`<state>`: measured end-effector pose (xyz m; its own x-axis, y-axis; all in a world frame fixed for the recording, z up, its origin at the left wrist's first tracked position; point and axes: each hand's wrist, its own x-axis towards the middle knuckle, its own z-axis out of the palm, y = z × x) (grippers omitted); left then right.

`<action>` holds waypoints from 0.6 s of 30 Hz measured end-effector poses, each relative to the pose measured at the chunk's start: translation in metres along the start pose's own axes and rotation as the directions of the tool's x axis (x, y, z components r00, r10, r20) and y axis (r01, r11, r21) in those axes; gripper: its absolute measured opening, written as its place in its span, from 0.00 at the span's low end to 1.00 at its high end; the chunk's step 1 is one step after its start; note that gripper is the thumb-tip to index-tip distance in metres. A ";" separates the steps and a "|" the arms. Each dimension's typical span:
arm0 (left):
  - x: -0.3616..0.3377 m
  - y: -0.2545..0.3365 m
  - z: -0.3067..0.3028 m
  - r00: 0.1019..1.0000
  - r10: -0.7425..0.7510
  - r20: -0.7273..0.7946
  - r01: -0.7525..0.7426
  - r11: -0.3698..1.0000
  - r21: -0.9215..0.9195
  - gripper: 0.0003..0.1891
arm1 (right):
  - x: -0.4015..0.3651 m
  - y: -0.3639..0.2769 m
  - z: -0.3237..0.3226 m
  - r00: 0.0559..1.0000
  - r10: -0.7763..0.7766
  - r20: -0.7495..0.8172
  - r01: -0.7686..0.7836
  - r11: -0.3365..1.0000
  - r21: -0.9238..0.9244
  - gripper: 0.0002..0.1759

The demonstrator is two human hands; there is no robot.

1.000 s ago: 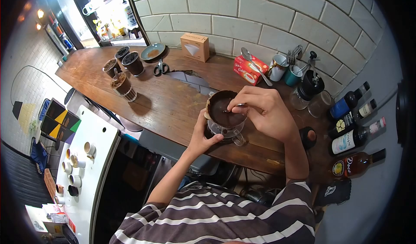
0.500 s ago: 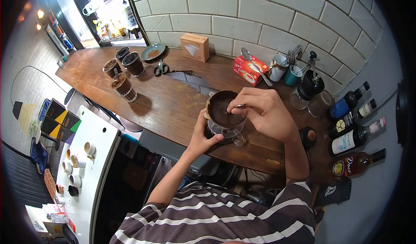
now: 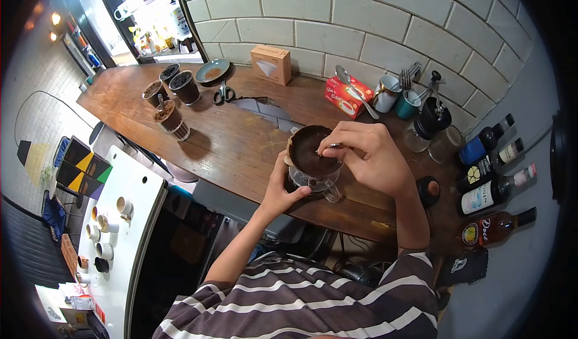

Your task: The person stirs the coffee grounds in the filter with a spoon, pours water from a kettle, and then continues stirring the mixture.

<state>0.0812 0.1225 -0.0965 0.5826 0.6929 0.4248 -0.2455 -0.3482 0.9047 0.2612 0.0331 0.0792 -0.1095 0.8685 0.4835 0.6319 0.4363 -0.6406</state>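
Note:
A round vessel with dark brown contents [image 3: 308,152] sits over a clear glass server [image 3: 310,182] with a handle, near the counter's front edge. My left hand [image 3: 282,188] is wrapped round the left side of the vessel and server, thumb toward the front. Above the dark contents my right hand [image 3: 367,158] pinches the end of a small metal utensil [image 3: 333,146], whose lower part is hidden in the vessel. To the left stand several glasses with brown contents, the nearest one [image 3: 171,121] with a spoon in it.
Scissors [image 3: 224,94], a blue plate [image 3: 213,72] and a cardboard box [image 3: 271,65] are at the back. A red box [image 3: 348,97], cups with cutlery [image 3: 407,104], a grinder [image 3: 430,119] and bottles [image 3: 487,194] line the right. White cups [image 3: 104,251] stand on a white table at left.
My right hand has shifted very slightly over the vessel, with the utensil still pinched. My left hand stays in place.

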 end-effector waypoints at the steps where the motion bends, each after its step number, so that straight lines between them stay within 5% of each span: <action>1: 0.000 -0.001 0.000 1.000 -0.004 -0.002 0.004 1.000 -0.001 0.47 | 0.001 -0.003 -0.001 1.000 -0.001 0.002 0.001 1.000 0.013 0.08; 18: 0.000 -0.002 -0.001 1.000 0.005 0.001 -0.005 1.000 0.020 0.48 | 0.001 0.001 -0.001 0.999 -0.041 0.002 0.041 0.999 -0.009 0.08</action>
<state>0.0803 0.1238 -0.0982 0.5818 0.6907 0.4295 -0.2327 -0.3647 0.9016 0.2624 0.0340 0.0794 -0.1371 0.8503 0.5081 0.6336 0.4695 -0.6149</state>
